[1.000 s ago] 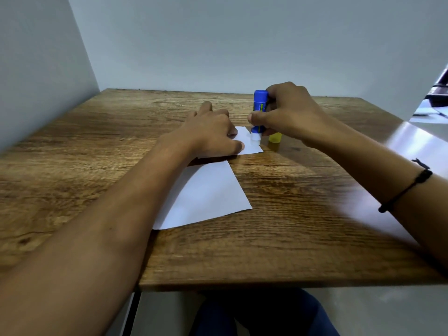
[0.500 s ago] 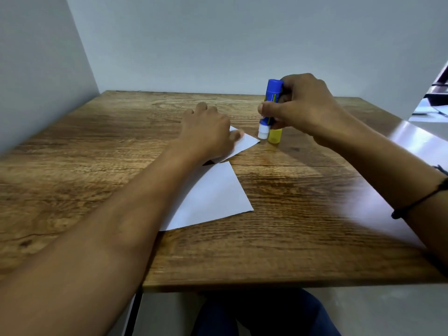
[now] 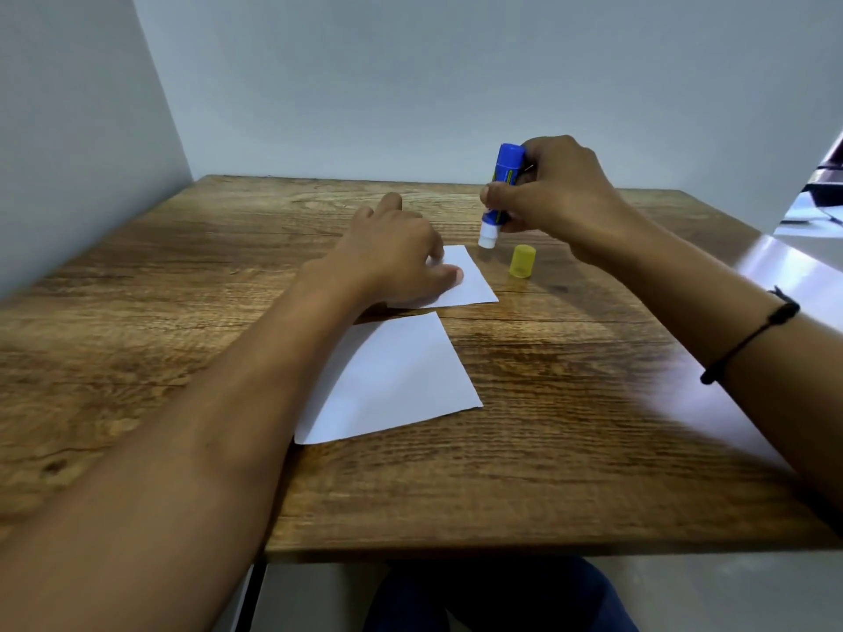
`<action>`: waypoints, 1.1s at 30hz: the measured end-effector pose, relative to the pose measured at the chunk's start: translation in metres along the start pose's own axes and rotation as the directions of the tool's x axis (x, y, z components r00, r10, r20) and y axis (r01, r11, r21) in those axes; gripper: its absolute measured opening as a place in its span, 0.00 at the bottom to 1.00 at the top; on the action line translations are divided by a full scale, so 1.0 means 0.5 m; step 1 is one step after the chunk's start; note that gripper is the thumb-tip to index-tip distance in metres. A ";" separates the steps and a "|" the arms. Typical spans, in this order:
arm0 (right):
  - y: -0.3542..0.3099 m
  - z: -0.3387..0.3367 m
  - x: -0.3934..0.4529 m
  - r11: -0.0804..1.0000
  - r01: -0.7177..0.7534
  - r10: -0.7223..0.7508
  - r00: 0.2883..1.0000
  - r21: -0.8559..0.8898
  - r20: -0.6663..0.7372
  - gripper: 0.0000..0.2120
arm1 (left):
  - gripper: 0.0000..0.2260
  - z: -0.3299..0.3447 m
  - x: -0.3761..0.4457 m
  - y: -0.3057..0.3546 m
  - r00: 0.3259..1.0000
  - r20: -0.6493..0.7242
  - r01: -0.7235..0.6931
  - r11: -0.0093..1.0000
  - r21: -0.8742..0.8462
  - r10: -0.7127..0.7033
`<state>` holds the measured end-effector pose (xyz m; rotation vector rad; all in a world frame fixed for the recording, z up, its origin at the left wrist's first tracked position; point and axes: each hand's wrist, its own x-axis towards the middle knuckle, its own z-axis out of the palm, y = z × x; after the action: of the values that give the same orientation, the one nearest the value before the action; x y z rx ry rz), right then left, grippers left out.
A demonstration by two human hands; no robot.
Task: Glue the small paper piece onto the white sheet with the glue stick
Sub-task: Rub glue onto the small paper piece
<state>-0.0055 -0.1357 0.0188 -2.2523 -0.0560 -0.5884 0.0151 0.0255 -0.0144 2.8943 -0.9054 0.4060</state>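
Observation:
A small white paper piece [image 3: 472, 282] lies flat on the wooden table [image 3: 570, 426], just beyond the larger white sheet [image 3: 392, 380]. My left hand [image 3: 392, 262] rests on the small piece's left part, thumb and fingers pressing it down. My right hand [image 3: 556, 193] holds a blue glue stick [image 3: 502, 193] tilted, white tip down, hovering just above the table off the small piece's far right corner. The stick's yellow cap [image 3: 522, 261] stands on the table to the right of the small piece.
Grey walls close the table at the left and back. The table's near edge runs across the lower view, with dark trousers [image 3: 497, 595] below it. A black cord bracelet [image 3: 752, 339] circles my right wrist.
My right hand lifted the glue stick off the small piece and moved it up and to the right. The small piece, briefly raised at one corner, lies flat again under my left hand.

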 end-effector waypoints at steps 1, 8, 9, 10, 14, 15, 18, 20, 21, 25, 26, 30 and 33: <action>-0.001 0.005 0.005 1.000 0.000 0.000 1.000 0.000 0.005 0.15 | 0.20 0.000 0.001 0.000 1.000 -0.022 -0.001 1.000 -0.009 0.001; -0.006 0.049 0.031 0.998 0.007 -0.005 0.999 -0.068 0.038 0.17 | 0.18 -0.003 0.002 0.001 0.996 0.094 -0.009 0.999 -0.038 0.012; -0.006 0.053 0.033 0.997 0.012 -0.009 0.999 -0.082 0.041 0.17 | 0.18 -0.003 0.003 0.001 0.996 0.091 -0.007 0.999 -0.047 0.011; -0.004 0.057 0.035 0.995 0.016 -0.012 0.999 -0.097 0.043 0.17 | 0.17 -0.002 0.003 0.001 0.996 0.088 -0.005 0.998 -0.055 0.010; 0.003 0.066 0.039 0.990 0.018 -0.012 0.999 -0.140 0.044 0.17 | 0.17 -0.002 0.004 -0.001 0.997 0.078 0.002 0.995 -0.096 0.006; 0.004 0.066 0.039 0.989 0.020 -0.013 0.999 -0.144 0.045 0.17 | 0.17 -0.002 0.004 -0.001 0.997 0.080 0.001 0.995 -0.097 0.007; 0.002 0.066 0.040 0.987 0.032 -0.024 0.998 -0.158 0.052 0.17 | 0.18 -0.003 0.004 0.001 0.996 0.088 -0.003 0.997 -0.083 0.011; 0.001 0.067 0.040 0.985 0.040 -0.029 0.998 -0.169 0.062 0.18 | 0.18 -0.005 0.003 0.003 0.996 0.091 -0.004 0.997 -0.076 0.011; -0.001 0.066 0.040 0.984 0.042 -0.031 0.997 -0.173 0.067 0.18 | 0.18 -0.006 0.003 0.002 0.996 0.092 -0.003 0.997 -0.077 0.010; -0.005 0.059 0.036 0.985 0.031 -0.015 0.996 -0.172 0.092 0.18 | 0.19 -0.006 0.003 0.002 0.995 0.102 0.003 0.997 -0.080 0.005; -0.005 0.056 0.034 0.986 0.028 -0.012 0.995 -0.166 0.099 0.18 | 0.19 -0.006 0.004 0.003 0.995 0.102 0.004 0.997 -0.080 0.004; -0.006 0.044 0.020 0.987 0.035 -0.015 0.992 -0.156 0.126 0.16 | 0.18 -0.003 0.005 0.002 0.995 0.102 0.017 0.997 -0.075 -0.009; -0.008 0.036 0.007 0.988 0.041 -0.018 0.988 -0.148 0.153 0.14 | 0.17 -0.003 0.005 0.002 0.995 0.098 0.015 0.997 -0.070 -0.008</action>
<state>0.0039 -0.1203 0.0127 -2.4441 -0.1251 -0.4497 0.0161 0.0238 -0.0123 2.8747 -0.8966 0.2286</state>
